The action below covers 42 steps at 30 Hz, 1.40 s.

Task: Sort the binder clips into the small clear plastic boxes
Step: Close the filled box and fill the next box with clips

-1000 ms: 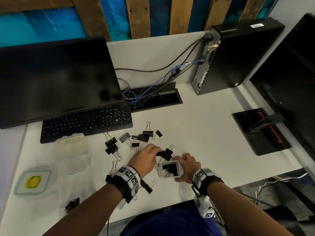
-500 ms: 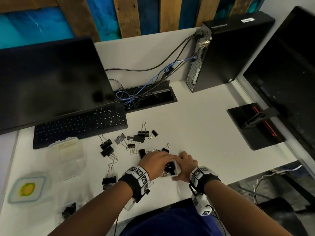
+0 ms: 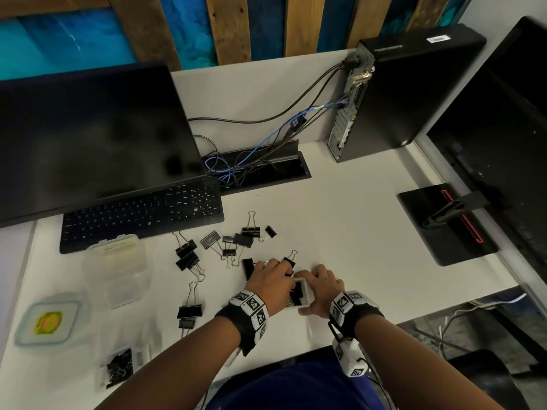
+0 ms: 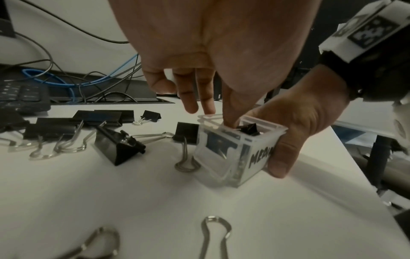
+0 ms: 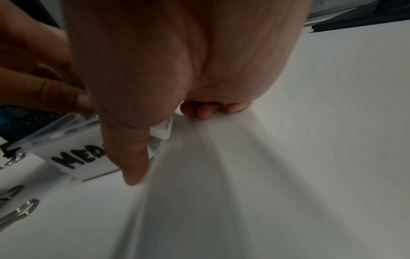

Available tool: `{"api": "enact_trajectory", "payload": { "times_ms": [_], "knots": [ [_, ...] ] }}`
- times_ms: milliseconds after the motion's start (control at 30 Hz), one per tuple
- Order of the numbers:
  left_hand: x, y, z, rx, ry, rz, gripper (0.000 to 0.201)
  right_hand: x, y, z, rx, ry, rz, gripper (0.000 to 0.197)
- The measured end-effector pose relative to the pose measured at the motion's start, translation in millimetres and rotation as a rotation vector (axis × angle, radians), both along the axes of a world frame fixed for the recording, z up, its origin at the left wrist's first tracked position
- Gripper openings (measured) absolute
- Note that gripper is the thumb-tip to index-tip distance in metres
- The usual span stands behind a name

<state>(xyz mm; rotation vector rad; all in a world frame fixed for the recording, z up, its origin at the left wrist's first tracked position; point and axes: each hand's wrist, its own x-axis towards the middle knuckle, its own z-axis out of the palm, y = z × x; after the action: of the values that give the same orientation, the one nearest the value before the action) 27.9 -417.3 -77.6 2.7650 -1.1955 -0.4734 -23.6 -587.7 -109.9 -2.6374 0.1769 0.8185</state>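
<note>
A big white desk holds everything. On its far left stands a wide black monitor with a dark screen. At the far right stands a tall black computer box, and another black screen fills the right edge. A long black keyboard lies in front of the left monitor. Black and blue cables run from the computer box into a slot in the desk.

On the left side lie some clear plastic containers, a see-through lid with a yellow-green sticker, and a small clear box with tiny black clips inside close to the near edge.

Loose black binder clips with silver wire handles are spread over the middle of the desk, just beyond the hands. Two more lie nearer, to the left of the left wrist.

The right hand grips a small clear plastic box with black letters on its side. Its thumb is curled on the near side and its fingers wrap the far side. The box sits on the desk near the front edge, tipped a little.

The left hand is over the open top of the box with its fingers pointing down. One fingertip reaches inside, next to a small black binder clip that sticks up at the rim. I cannot tell if the left hand has hold of that clip.
</note>
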Motion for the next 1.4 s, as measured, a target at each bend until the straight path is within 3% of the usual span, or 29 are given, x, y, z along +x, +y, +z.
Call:
{"api": "enact_trajectory", "payload": {
  "times_ms": [533,733,833,1000,1100,1200,1300,1400],
  "knots": [
    [-5.4,4.5,-1.2,-0.023,0.015,0.030,0.027,-0.8,-0.6,-0.6,0.016,-0.005,-0.009,0.077],
    [-5.2,10.0,-0.7,-0.138,0.020,-0.028,0.032,0.5,0.2,-0.6,0.017,0.003,-0.012,0.078],
    [-4.2,14.6,0.7,-0.220,0.018,0.058,0.033,-0.2,0.4,-1.3,0.015,-0.001,-0.015,0.078],
    [12.9,42.8,-6.3,-0.277,0.023,0.355,0.018,-0.1,-0.6,-0.7,0.028,0.007,-0.003,0.078],
    [26.1,65.0,-15.0,-0.205,0.021,0.506,0.018,-0.7,-0.6,-0.5,0.029,0.009,-0.008,0.079],
    [35.7,87.0,-23.0,-0.060,0.040,0.598,0.043,-0.9,-0.3,-0.3,0.023,0.008,-0.003,0.080],
    [37.5,103.5,-30.9,0.079,0.077,0.596,0.060,-1.2,0.0,0.2,0.013,0.007,0.003,0.081],
    [36.0,111.1,-36.8,0.113,0.063,0.554,0.062,-0.8,0.3,0.2,0.013,0.011,0.004,0.081]
  ]
}}
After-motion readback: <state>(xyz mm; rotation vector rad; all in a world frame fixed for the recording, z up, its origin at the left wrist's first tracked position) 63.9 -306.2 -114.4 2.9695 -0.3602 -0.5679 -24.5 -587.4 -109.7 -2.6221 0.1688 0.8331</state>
